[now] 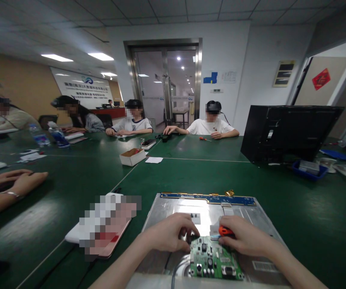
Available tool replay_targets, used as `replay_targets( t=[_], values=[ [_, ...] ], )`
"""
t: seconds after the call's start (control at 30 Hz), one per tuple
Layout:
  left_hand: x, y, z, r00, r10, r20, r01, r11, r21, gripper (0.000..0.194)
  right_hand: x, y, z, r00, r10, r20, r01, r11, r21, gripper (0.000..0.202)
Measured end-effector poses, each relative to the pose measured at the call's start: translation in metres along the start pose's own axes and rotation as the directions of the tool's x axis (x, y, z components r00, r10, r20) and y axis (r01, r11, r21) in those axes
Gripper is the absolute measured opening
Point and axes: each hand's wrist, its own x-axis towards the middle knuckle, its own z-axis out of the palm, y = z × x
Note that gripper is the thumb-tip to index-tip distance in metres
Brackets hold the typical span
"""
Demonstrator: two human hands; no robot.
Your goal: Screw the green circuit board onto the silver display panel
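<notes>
A green circuit board (213,261) lies on the back of a flat silver metal display panel (157,208) in front of me. My left hand (173,233) has its fingers curled at the board's upper left corner, thumb against the left edge. My right hand (240,237) is closed around a red-orange and black screwdriver (226,231) at the board's upper right; its tip is hidden. A grey cable (175,273) curves beside the board's left edge. Along the panel's far edge runs a narrow blue circuit strip (209,198).
A pink phone (112,237) and a white object (76,230) lie left of the panel. Another person's hands (25,182) rest farther left. Beyond are a white box (132,156), a black monitor (290,132) and a blue tray (309,170). Several people sit around the green table.
</notes>
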Motion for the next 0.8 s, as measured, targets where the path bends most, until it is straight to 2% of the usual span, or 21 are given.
replay_targets(
  t=[0.23, 0.47, 0.8],
  values=[
    [-0.0003, 0.0001, 0.0015, 1.000, 0.003, -0.001, -0.003, 1.000, 0.025, 0.040, 0.0009, 0.0016, -0.0002, 0.999, 0.037, 0.008, -0.037, 0.999, 0.024, 0.026],
    [0.0000, -0.0035, 0.0016, 1.000, 0.018, -0.013, -0.018, 1.000, 0.019, 0.041, 0.0020, 0.0013, 0.0007, 0.997, 0.080, -0.003, -0.080, 0.995, 0.067, 0.024],
    [0.0026, -0.0002, -0.0009, 0.994, 0.107, 0.015, -0.107, 0.990, 0.086, 0.042, 0.0043, 0.0034, -0.0015, 0.991, 0.136, 0.009, -0.135, 0.973, 0.189, 0.029]
  ],
)
